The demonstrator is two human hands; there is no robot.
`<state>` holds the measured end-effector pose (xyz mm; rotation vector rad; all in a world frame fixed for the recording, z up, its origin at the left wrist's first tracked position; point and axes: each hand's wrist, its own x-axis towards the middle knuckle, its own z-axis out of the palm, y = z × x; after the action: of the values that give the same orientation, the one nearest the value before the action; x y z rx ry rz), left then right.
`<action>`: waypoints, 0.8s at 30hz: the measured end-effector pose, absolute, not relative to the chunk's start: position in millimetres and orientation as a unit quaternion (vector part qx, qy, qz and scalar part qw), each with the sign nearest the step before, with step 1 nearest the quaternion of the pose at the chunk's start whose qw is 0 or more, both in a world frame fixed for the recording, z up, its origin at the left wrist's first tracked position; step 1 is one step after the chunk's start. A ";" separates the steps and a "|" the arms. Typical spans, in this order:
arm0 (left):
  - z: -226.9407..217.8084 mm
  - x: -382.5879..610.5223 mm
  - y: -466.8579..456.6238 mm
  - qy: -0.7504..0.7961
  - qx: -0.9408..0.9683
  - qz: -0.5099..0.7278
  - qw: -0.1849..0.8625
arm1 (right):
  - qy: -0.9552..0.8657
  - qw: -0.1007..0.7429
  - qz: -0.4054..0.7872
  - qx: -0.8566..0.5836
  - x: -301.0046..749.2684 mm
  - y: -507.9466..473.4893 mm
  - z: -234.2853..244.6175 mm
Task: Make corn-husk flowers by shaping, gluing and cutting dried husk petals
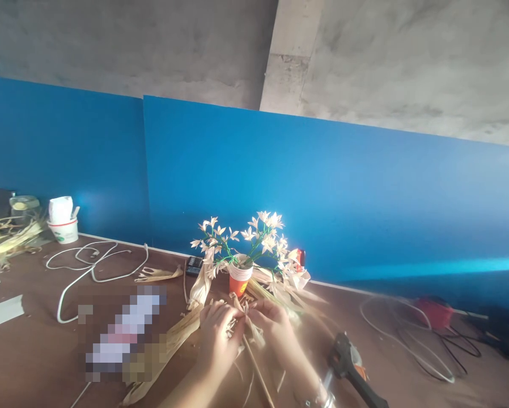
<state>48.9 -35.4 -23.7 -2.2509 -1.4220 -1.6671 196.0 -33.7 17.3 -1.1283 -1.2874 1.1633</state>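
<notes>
Pale husk (255, 333) pinched by fingertips of both left hand (219, 326) and right hand (272, 322), in front of orange cup (240, 280); two-sided grip seemingly for steadiness. Flowers (268, 243) propped by cup. Black tool (347, 360) laid near right hand, presumably for reach.

Got a white cable (93, 265) looped on my left, white tub (63, 232) near it, blue partition (254, 170) behind my desk (33, 362).

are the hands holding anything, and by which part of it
The left hand and right hand appear to pinch a pale piece of dry husk near its upper end; the fingers hide the exact grip.
</notes>
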 end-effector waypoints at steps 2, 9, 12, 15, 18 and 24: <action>-23.1 48.2 -35.7 -0.451 -0.719 -0.528 0.018 | -0.543 0.504 0.505 -0.443 198.6 -33.7 17.9; -28.3 49.9 -36.3 -0.438 -0.740 -0.505 0.072 | -0.603 0.484 0.431 -0.464 196.6 -31.8 8.2; -33.3 51.6 -35.2 -0.444 -0.743 -0.495 0.077 | -0.613 0.478 0.408 -0.479 194.4 -31.7 6.1; -36.1 52.2 -34.4 -0.448 -0.747 -0.486 0.071 | -0.630 0.470 0.363 -0.501 195.5 -32.0 7.8; -37.1 52.3 -33.5 -0.453 -0.743 -0.487 0.067 | -0.655 0.459 0.295 -0.522 197.1 -31.3 8.1; -40.3 54.1 -31.9 -0.453 -0.722 -0.521 0.051 | -0.637 0.468 0.289 -0.540 193.2 -31.3 5.6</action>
<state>54.1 -31.9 -40.3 -2.1980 -1.3779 -1.5844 193.2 -31.3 5.6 -1.3237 -1.5633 0.7095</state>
